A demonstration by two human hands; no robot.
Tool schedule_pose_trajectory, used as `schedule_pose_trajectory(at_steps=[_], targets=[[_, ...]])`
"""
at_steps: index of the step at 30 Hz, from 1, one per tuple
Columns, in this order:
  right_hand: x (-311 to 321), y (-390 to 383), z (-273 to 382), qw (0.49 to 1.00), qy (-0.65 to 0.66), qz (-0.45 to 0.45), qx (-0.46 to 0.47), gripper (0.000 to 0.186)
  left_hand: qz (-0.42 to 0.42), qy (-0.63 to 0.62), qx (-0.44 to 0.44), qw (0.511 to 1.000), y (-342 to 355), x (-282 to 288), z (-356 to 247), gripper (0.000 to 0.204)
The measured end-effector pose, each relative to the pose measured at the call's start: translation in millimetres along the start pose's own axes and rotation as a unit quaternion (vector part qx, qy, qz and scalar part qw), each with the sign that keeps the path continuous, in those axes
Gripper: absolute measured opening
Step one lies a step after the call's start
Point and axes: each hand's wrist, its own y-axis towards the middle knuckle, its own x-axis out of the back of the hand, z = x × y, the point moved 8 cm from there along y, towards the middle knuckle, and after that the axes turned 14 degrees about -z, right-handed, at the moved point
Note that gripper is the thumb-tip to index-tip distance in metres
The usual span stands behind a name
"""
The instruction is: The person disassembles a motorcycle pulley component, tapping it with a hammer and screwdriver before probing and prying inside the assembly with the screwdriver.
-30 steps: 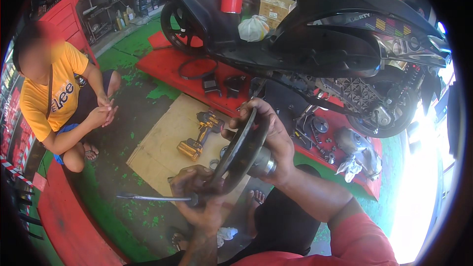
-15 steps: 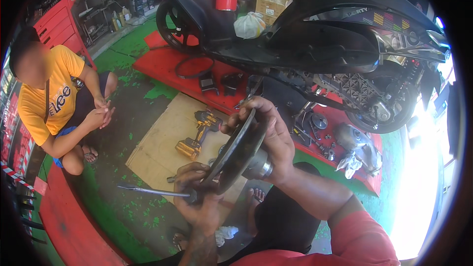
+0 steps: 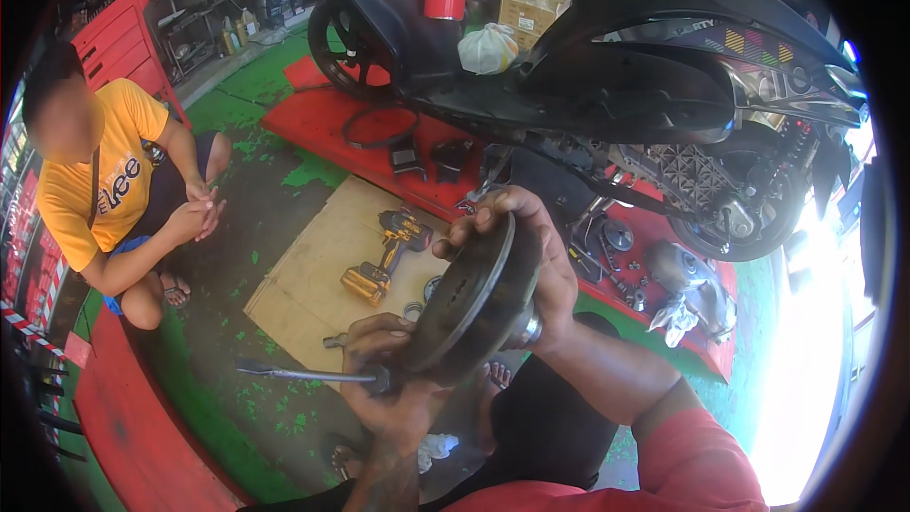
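Observation:
A dark round metal pulley (image 3: 466, 299), made of two discs facing each other with a shiny hub behind, is held tilted in front of me. My right hand (image 3: 555, 270) is closed on its upper rim, fingers over the top and palm along the back disc. Lower down, my left hand (image 3: 389, 408) grips a flat-tip screwdriver (image 3: 308, 374) whose steel shaft points left. That hand also touches the pulley's lower edge. Below lie a yellow and black cordless impact driver (image 3: 389, 256) and small metal rings (image 3: 413, 310), on a cardboard sheet (image 3: 294, 299).
A black scooter (image 3: 569, 100) with its engine side opened stands on a red lift platform (image 3: 318, 128). Loose parts, a drive belt (image 3: 379, 127) and a grey cover (image 3: 697, 284) lie on it. At left, a person in a yellow shirt (image 3: 123, 166) squats with hands clasped.
The pulley has turned so that more of its disc face shows and its hub shows less. The screwdriver tip has shifted slightly right and down. Both hands keep their hold.

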Motion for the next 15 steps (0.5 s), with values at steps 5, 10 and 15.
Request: schedule_pose_trajectory(at_steps=[5,10,15], targets=[[1,-1,-3,1.0,0.0,0.002,-0.012,0.05,0.002,0.005,0.009,1.0,-1,-2,-4,0.042],[2,-1,-8,0.998,0.035,-0.03,-0.053,0.044,0.007,0.006,0.011,1.0,-2,-4,-8,0.041],[2,-2,-13,0.991,0.072,-0.065,-0.096,0.039,0.02,0.022,-0.019,0.999,-3,-6,-14,0.041]])
